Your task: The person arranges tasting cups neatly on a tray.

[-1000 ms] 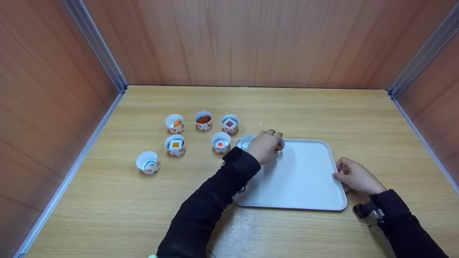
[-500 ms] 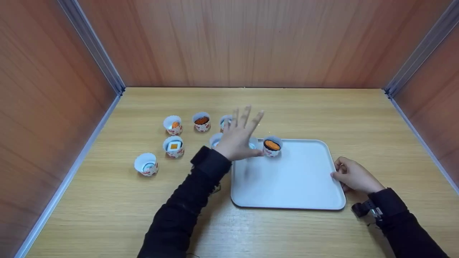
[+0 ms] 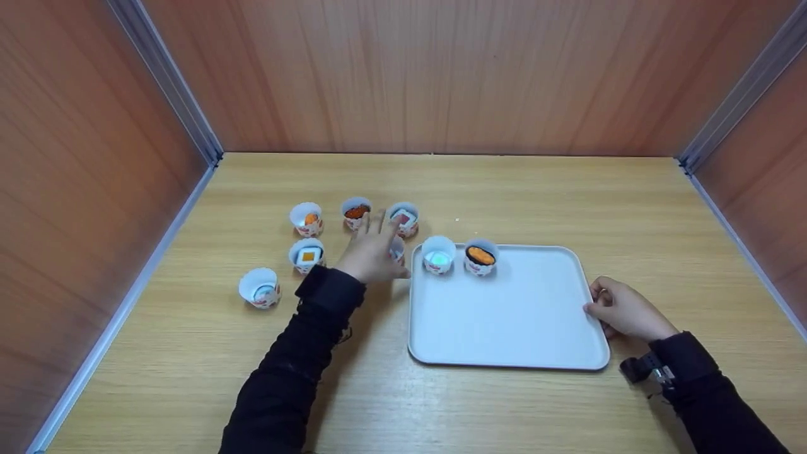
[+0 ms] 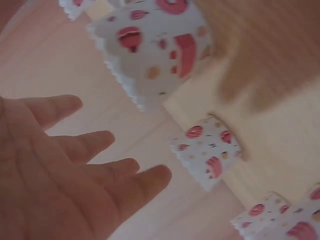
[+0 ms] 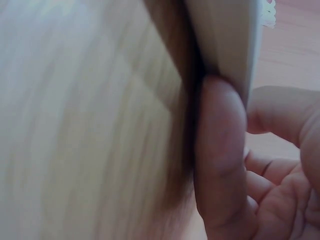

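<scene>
My left hand [image 3: 372, 252] reaches with spread fingers over a patterned paper cup [image 3: 396, 250] left of the tray, partly hiding it. In the left wrist view its fingers [image 4: 100, 145] are straight and grip nothing, with a large cup [image 4: 155, 50] nearby. My right hand [image 3: 630, 310] pinches the right rim of the white tray [image 3: 510, 315], thumb on top and a finger under the edge. Along the tray's far left edge stand a cup with a pale green piece [image 3: 438, 256] and a cup with an orange-topped sushi-like piece [image 3: 481, 258].
More cups stand left of the tray: one with a dark red topping [image 3: 356, 214], one with a white square piece [image 3: 404, 219], one with an orange piece [image 3: 306, 220], one with a yellow-centred square [image 3: 307, 255] and one nearer [image 3: 260, 288]. Wood-grain panels [image 3: 435, 75] enclose the table.
My left hand has let go of the orange-topped cup on the tray and moved left, fingers spread, to the cup beside the tray. My right hand stays at the tray's rim.
</scene>
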{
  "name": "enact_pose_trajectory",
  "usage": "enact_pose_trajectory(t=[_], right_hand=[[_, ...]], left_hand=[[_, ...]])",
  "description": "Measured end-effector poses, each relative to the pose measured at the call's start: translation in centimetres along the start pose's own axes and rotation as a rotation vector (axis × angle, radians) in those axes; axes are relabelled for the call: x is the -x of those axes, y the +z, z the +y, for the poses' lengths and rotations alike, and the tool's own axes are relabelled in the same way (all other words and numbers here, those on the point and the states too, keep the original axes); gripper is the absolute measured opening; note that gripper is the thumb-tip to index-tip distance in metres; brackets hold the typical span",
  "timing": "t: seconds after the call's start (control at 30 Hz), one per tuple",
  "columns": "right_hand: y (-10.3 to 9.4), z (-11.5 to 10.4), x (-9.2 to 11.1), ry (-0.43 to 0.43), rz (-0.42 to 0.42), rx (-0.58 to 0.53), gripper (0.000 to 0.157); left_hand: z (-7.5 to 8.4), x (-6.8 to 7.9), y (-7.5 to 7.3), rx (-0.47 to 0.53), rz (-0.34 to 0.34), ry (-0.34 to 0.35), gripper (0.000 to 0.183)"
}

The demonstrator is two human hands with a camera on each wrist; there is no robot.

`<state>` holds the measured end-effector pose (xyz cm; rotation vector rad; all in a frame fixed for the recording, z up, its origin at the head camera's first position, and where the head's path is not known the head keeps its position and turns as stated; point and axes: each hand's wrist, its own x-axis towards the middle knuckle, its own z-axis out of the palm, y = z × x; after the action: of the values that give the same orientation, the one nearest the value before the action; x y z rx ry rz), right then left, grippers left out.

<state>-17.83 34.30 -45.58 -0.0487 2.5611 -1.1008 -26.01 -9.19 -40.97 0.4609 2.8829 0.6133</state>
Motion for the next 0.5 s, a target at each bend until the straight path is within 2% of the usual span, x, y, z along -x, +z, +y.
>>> enact_pose_trajectory(t=[0.27, 0.5], right_hand=[[-0.1, 0.0, 0.0, 0.001, -0.004, -0.009, 0.019], [-0.1, 0.0, 0.0, -0.005, -0.011, -0.022, 0.018]], left_hand=[[-1.5, -0.5, 1.0, 0.116, -0.001, -0.012, 0.090], [-1.8, -0.9, 1.7, 0.127, 0.054, 0.010, 0.074]])
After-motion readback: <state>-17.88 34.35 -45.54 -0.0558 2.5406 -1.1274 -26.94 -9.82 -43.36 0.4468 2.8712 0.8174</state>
